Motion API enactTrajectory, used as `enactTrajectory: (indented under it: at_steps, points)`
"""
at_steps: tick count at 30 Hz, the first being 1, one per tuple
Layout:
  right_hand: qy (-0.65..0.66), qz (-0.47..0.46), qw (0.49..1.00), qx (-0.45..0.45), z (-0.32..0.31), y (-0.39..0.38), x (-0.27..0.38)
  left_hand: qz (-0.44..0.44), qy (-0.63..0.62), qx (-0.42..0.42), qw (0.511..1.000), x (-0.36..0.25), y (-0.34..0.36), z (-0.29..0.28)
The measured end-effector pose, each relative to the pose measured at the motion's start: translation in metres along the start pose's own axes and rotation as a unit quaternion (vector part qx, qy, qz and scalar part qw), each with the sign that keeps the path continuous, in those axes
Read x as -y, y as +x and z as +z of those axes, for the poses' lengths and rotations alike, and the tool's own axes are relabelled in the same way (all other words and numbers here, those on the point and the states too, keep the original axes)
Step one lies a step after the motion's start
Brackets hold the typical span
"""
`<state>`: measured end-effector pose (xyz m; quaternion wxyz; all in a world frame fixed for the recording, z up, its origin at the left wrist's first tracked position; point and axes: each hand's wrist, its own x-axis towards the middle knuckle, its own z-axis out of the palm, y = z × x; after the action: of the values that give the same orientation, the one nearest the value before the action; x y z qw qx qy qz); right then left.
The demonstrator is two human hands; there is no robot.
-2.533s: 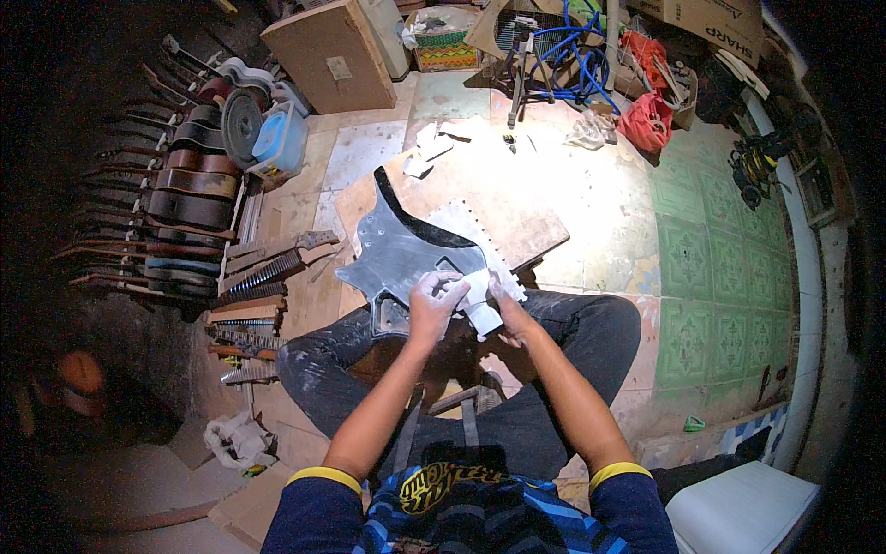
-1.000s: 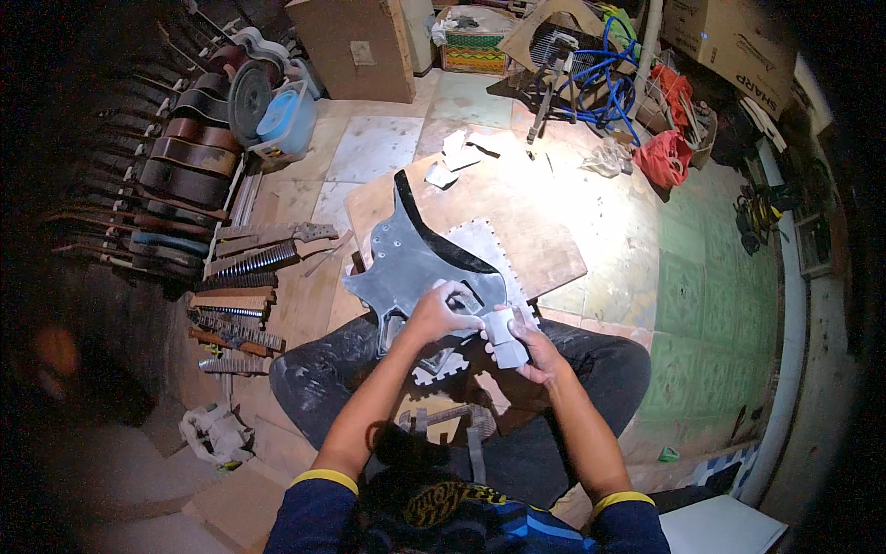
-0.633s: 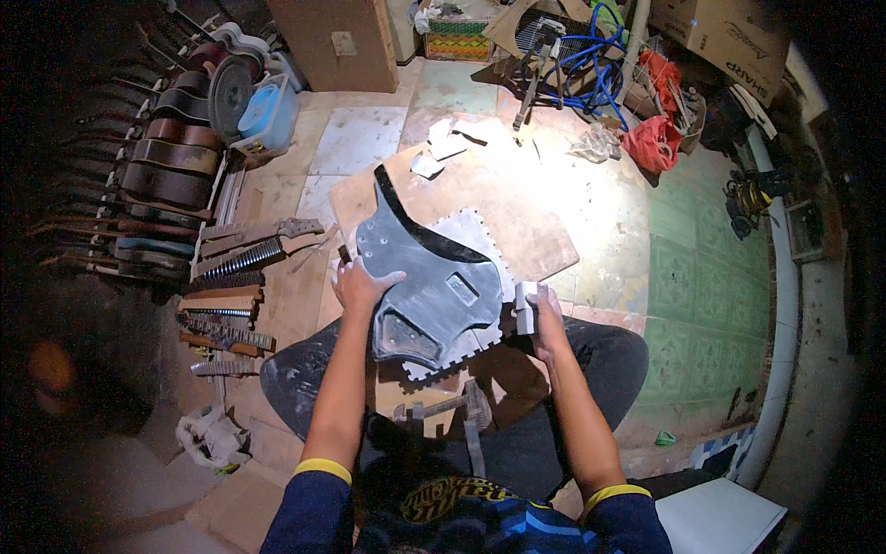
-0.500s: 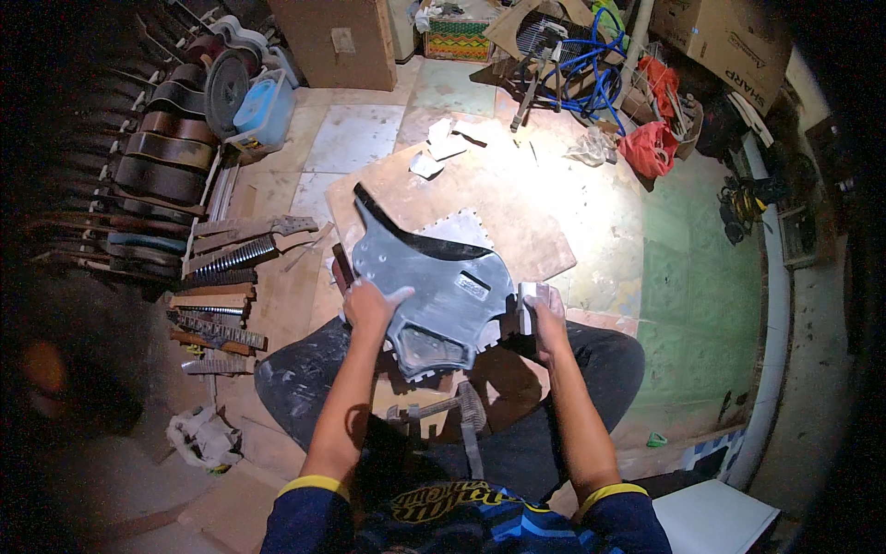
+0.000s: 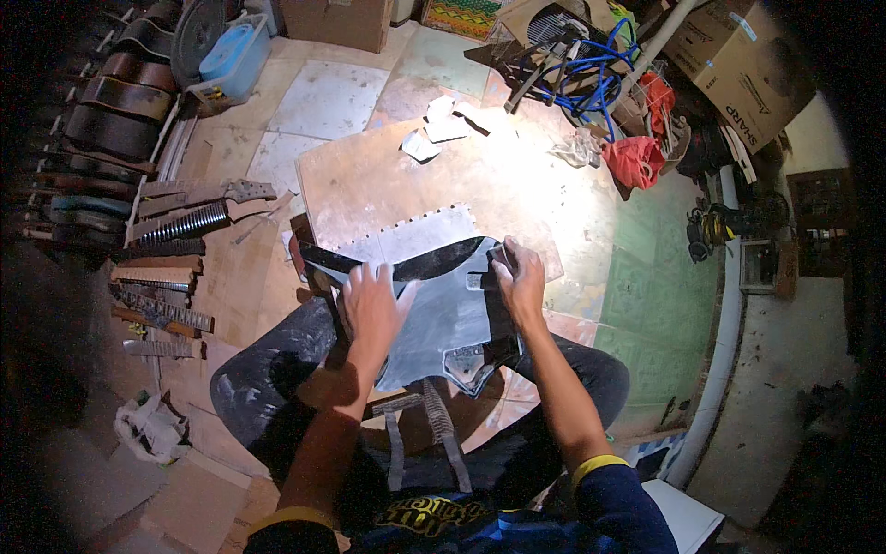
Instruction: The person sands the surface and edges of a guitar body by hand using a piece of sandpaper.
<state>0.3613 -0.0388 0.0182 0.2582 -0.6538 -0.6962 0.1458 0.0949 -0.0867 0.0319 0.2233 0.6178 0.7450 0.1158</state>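
A grey-coated electric guitar body (image 5: 438, 319) with a black edge lies tilted across my lap, its pocket cutouts facing up. My left hand (image 5: 374, 300) grips it at the left, fingers over the face and thumb stretched out across the grey surface. At the body's upper right edge, my right hand (image 5: 521, 277) is closed around a small sanding block (image 5: 499, 251), mostly hidden by the fingers. Just beyond the guitar body, a pale board with a toothed edge (image 5: 406, 233) rests on a larger brown board (image 5: 369, 175).
Guitar necks (image 5: 189, 222) lie on the floor at left, below a rack of guitar bodies (image 5: 115, 129). Torn paper pieces (image 5: 438, 125) rest on the brown board. Far right are coiled blue cable (image 5: 604, 88), a red bag (image 5: 635, 162) and a cardboard box (image 5: 738, 83).
The guitar body has turned and tipped, its upper edge now nearer me. My left hand has moved onto its face. My right hand has risen with the block to the upper right edge.
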Motion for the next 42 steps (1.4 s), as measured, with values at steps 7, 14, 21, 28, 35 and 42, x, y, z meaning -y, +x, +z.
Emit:
enactTrajectory:
  at_steps: [7,14,21,28,35,42]
  points:
    - [-0.061,-0.04,0.991,0.115,0.009,-0.001,0.02,0.031,0.056,-0.048,0.997,0.005,0.026,0.031]
    - [-0.107,-0.06,0.988,0.091,0.003,-0.006,0.018,0.02,0.053,-0.021,0.998,0.001,0.029,0.026]
    - [-0.144,-0.087,0.983,0.07,0.011,-0.017,0.036,0.018,0.044,-0.037,0.998,0.004,0.031,0.021]
    - [-0.162,-0.091,0.979,0.083,0.013,-0.034,0.046,0.026,0.036,-0.042,0.998,0.002,0.031,0.027]
    - [-0.174,-0.045,0.98,0.084,0.019,-0.034,0.047,0.013,0.045,-0.005,0.999,-0.002,0.033,0.026]
    - [-0.129,-0.006,0.989,0.07,0.014,-0.018,0.047,0.023,0.033,-0.047,0.998,0.0,0.031,0.027]
